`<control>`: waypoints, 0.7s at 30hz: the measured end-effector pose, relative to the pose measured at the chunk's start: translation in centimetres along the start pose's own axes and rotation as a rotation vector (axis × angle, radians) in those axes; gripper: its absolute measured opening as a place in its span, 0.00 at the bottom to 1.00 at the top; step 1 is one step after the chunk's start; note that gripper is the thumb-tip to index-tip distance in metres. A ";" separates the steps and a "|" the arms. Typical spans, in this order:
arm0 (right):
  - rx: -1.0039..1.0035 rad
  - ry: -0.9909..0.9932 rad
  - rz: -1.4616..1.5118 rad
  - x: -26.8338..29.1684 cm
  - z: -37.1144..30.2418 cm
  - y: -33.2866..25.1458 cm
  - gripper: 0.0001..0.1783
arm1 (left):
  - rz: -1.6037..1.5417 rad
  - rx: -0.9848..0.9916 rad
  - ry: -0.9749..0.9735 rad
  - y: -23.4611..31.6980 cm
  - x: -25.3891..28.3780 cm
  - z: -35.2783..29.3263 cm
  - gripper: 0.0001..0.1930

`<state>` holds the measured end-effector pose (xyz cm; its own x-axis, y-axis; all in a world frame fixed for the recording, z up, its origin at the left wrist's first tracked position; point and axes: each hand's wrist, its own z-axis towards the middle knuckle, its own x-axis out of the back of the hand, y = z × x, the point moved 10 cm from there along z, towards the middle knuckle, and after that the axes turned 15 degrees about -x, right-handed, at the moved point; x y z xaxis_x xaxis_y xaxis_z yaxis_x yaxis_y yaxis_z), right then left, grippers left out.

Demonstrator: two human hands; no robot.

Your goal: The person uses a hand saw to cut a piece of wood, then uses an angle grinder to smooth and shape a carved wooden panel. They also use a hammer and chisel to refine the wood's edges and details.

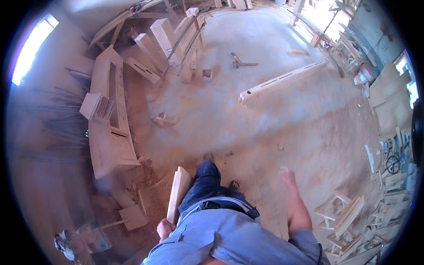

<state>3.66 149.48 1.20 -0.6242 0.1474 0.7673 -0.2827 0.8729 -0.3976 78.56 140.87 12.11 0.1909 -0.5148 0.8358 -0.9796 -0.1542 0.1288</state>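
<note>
Holding board (177, 194) well short of slotted beam (282, 83), left hand (165, 228) clasping, right hand (288, 175) loosely spread; likely shaped, not yet placed.

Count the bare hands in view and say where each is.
2: the left hand at the near end of a wooden beam, the right hand out to the right, apparently empty. No other hand shows.

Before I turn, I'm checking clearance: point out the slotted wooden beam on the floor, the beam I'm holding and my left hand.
Slotted wooden beam (283, 82), head view: its body, near mid-length.
Held wooden beam (176, 192), head view: pale long face, near mid-length.
Left hand (164, 228), head view: back of the hand.
</note>
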 end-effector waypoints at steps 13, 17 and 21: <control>-0.041 -0.278 -0.446 2.3 16.7 -17.5 0.19 | -0.077 -0.006 -0.055 20.5 17.4 33.1 0.15; -0.063 -0.247 -0.311 3.4 15.4 -27.4 0.16 | -0.079 -0.097 0.007 30.0 27.6 42.1 0.16; -0.254 -0.412 0.062 0.8 21.3 -26.0 0.18 | -0.108 -0.184 0.053 37.2 32.2 49.8 0.18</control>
<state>-5.02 117.01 1.40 -0.8851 0.0510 0.4626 -0.0813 0.9617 -0.2617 51.43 76.55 17.24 0.2969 -0.4577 0.8381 -0.9494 -0.0475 0.3104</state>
